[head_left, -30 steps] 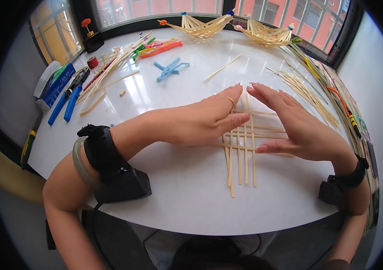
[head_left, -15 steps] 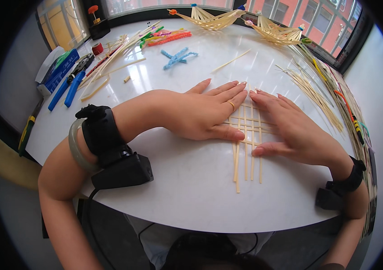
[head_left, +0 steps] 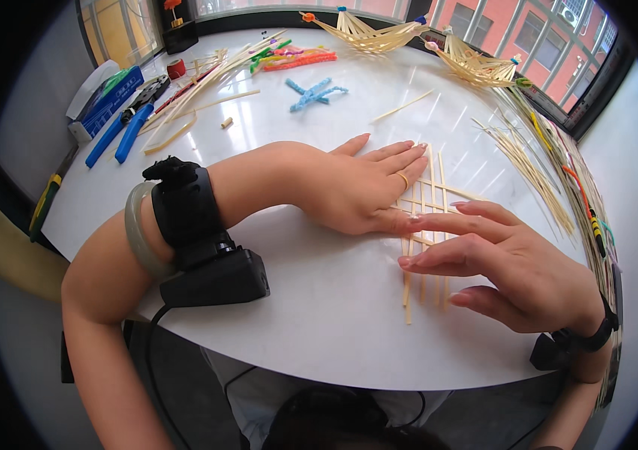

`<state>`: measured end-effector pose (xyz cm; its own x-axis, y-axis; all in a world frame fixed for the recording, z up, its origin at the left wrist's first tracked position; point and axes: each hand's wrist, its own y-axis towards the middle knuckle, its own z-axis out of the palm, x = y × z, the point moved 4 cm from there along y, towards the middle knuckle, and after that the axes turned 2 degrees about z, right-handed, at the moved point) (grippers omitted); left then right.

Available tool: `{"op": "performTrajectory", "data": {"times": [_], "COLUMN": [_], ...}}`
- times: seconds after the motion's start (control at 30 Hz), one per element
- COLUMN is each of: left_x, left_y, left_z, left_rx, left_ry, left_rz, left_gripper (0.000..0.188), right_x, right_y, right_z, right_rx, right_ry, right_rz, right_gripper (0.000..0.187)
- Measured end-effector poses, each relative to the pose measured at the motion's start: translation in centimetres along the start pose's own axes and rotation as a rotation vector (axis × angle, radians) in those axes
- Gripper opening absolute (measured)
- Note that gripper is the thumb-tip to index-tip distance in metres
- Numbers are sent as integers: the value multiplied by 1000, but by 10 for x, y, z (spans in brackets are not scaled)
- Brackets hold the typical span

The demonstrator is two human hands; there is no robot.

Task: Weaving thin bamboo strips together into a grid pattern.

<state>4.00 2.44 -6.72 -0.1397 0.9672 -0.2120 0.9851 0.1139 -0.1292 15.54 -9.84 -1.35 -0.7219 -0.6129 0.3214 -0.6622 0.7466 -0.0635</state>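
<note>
Right hand (head_left: pixel 521 276) moved nearer the body, fingers spread over crisscrossed bamboo strips (head_left: pixel 432 184). Left hand (head_left: pixel 360 189) — fingers fanned — lay flat across them.

Fingers (head_left: pixel 450 255) apparently hide several crossings of the pale strips (head_left: pixel 432 187).

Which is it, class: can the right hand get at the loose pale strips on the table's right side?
Probably yes: the right hand seems to grip nothing, and the loose pale strips lie beyond it with nothing standing between.
</note>
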Motion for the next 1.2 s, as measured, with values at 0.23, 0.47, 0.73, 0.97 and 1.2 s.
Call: {"op": "performTrajectory", "data": {"times": [0.23,0.47,0.73,0.97,1.2], "left_x": [2,0,0,2,3], "left_y": [1,2,2,3,-2], "left_z": [1,-1,-1,-2,-1], "left_rx": [-7,11,42,47,30], "left_ry": [9,6,8,13,15], "left_rz": [-6,-9,-27,-19,-36], "left_gripper": [78,79,79,79,79], "right_x": [-2,-3,-3,-5,19], "right_y": [-6,-16,-17,-20,-17], "right_z": [3,2,1,-2,4], "right_rx": [138,284,279,314,356], "right_ry": [61,-24,-35,-59,-252], "right_rz": [55,123,110,139,-81], "right_gripper": [54,69,71,73,65]}}
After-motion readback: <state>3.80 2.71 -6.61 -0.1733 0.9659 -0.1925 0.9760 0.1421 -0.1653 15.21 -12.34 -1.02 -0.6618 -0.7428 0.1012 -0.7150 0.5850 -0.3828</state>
